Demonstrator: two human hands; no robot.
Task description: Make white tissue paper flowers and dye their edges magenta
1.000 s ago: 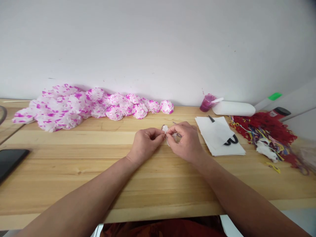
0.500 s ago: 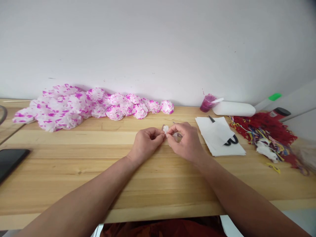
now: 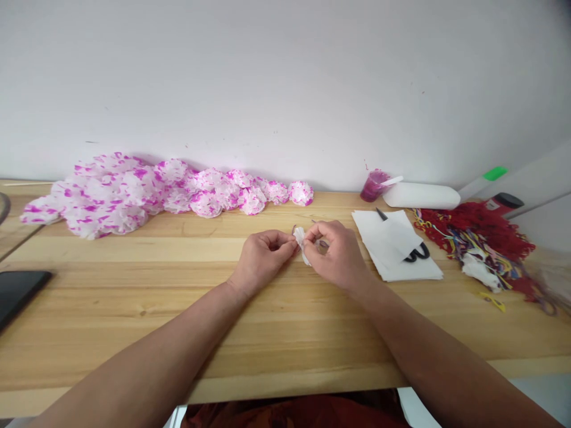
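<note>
Spotted puffs (image 3: 107, 193) along the wall (image 3: 285, 89) look finished, while left hand (image 3: 263, 255) and right hand (image 3: 335, 252) finger-pinch one seemingly unfinished white piece (image 3: 300, 236).

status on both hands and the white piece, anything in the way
Left hand, right hand pinching white piece. Scissors off right, partly under paper sheet. No obstruction seen.

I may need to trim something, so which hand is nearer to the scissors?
Right. The right hand is just left of the scissors; the left hand is farther left, beyond it.
</note>
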